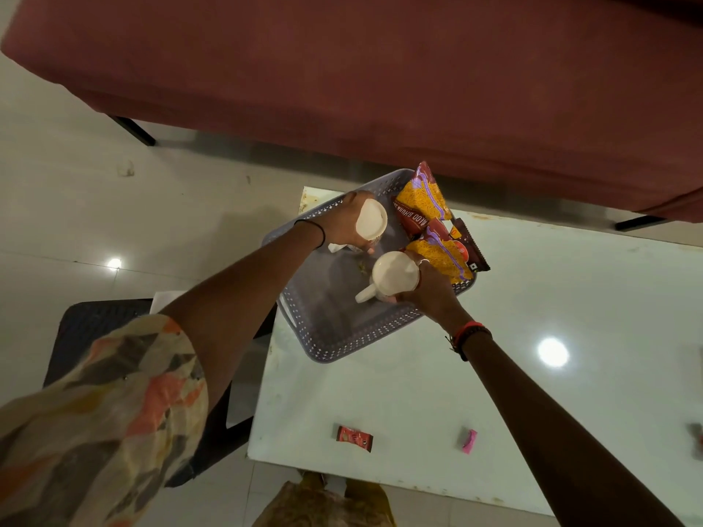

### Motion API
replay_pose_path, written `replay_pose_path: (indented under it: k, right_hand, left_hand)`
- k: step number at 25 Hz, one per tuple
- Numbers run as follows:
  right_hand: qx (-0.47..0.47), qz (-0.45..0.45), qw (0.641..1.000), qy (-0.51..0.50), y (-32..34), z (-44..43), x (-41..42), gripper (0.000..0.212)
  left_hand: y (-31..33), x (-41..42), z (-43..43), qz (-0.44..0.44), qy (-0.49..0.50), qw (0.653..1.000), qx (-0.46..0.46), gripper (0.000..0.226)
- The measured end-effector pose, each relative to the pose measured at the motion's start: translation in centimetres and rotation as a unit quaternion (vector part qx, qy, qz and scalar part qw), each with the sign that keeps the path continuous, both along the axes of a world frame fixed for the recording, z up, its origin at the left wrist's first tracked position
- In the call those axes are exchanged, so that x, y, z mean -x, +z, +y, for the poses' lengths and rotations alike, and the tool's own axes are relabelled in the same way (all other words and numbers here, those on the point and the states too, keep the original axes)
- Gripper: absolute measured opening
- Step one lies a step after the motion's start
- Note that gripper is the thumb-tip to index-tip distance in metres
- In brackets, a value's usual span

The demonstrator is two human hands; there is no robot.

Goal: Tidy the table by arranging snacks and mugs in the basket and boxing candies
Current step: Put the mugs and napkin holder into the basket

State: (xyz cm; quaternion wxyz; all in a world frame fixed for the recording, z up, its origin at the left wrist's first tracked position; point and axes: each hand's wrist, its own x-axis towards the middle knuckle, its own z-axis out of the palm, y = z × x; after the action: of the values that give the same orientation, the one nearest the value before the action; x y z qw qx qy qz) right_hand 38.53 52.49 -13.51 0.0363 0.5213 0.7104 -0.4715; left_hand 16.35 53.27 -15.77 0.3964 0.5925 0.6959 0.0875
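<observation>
A grey perforated basket [342, 336] sits at the white table's far left corner. My left hand [344, 222] grips a white mug [372, 222] over the basket's far left part. My right hand [430, 287] grips a second white mug [393, 275], its handle pointing left, over the basket's middle. Two yellow and maroon snack packets [424, 199] [443, 252] lie in the basket's right side, with a dark brown packet [469, 245] beside them. On the table near me lie a red candy [354, 438] and a pink candy [468, 441].
The white table [532, 317] has a glossy top with a light reflection. A maroon sofa [380, 70] stands just beyond it. A dark plastic chair [99, 321] is at the left on the tiled floor. Small items poke in at the right edge [698, 435].
</observation>
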Motion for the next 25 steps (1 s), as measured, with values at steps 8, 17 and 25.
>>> replay_pose_path:
  k: [8, 17, 25]
  right_hand:
    - [-0.027, 0.014, 0.998, -0.062, 1.2, -1.3, 0.1, 0.072]
    - [-0.163, -0.018, 0.975, -0.15, 3.4, -8.6, 5.8, 0.051]
    - [-0.049, 0.084, 0.98, 0.171, 3.5, -18.5, 17.4, 0.054]
  left_hand:
    - [3.3, 1.4, -3.5, -0.047, 0.087, 0.993, -0.064, 0.088]
    - [7.8, 0.1, -19.2, -0.031, 0.369, 0.902, -0.221, 0.046]
    - [5.9, 6.5, -34.6, 0.036, 0.407, 0.91, -0.066, 0.087]
